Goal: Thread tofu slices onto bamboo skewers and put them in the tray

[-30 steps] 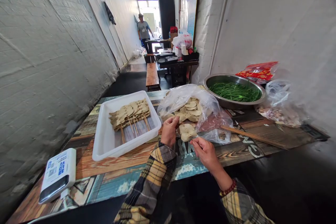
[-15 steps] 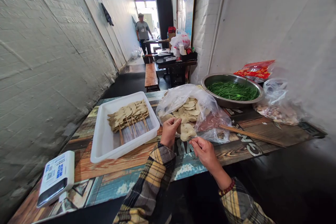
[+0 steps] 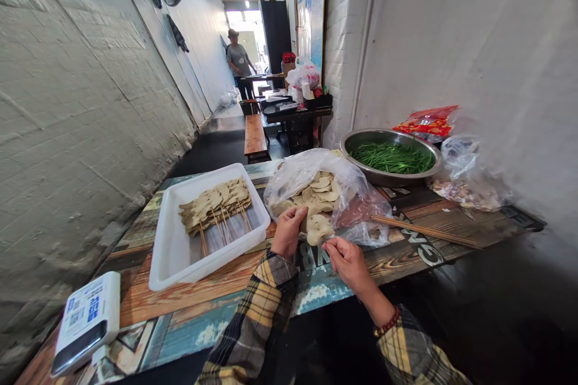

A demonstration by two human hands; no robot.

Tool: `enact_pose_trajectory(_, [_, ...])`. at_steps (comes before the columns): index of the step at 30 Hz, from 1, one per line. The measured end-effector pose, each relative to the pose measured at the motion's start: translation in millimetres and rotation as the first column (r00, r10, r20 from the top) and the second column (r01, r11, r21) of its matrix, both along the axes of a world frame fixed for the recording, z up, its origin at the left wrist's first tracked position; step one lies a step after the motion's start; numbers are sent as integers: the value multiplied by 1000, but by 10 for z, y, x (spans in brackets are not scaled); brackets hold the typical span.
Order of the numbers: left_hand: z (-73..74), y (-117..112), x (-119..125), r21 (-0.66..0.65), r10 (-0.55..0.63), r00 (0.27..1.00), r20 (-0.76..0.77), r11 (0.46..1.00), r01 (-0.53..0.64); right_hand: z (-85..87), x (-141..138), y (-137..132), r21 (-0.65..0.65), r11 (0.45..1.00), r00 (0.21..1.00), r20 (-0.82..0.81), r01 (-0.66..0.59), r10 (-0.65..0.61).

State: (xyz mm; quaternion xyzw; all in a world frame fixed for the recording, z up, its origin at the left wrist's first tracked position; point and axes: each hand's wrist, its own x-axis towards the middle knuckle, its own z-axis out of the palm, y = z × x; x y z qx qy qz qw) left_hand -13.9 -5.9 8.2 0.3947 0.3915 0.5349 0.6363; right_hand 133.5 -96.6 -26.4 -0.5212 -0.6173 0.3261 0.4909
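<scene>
1. Along the left of the frame: pale brick wall [image 3: 81, 84].
2. Across the lower part of the frame: table [image 3: 194, 325], wood-patterned in brown and worn blue.
3. Left of centre, flat on the table: white tray [image 3: 180, 261], with skewered slices [image 3: 217, 201] lying inside, bare stick ends toward the bottom of the frame.
4. At centre, just right of the tray: clear bag [image 3: 316, 159], open toward the hands around a pile of loose slices [image 3: 323, 187].
5. Right of centre, just behind the bag: steel bowl [image 3: 374, 177], with greens [image 3: 392, 157] inside.
6. In the lower left: white box [image 3: 85, 325], blue print on top.
7. Below centre: right hand [image 3: 351, 264], fingertips closed, grasping the held slice [image 3: 320, 228] at its lower right edge; any stick there too small to tell.
8. Left of that, near the centre: left hand [image 3: 288, 233], thumb and fingers pinched on the held slice's upper left side.
9. Right of centre: loose sticks [image 3: 427, 233], bundled, left ends over the bag.
10. Between both hands, in front of the bag's mouth: held slice, pale and wavy.
</scene>
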Motion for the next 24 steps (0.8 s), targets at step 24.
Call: enact_pose_trajectory(24, [-19, -22, 54, 19, -9, 997, -80, 1000, 10, 13, -11, 1, -3, 999, 999, 12, 40, -40])
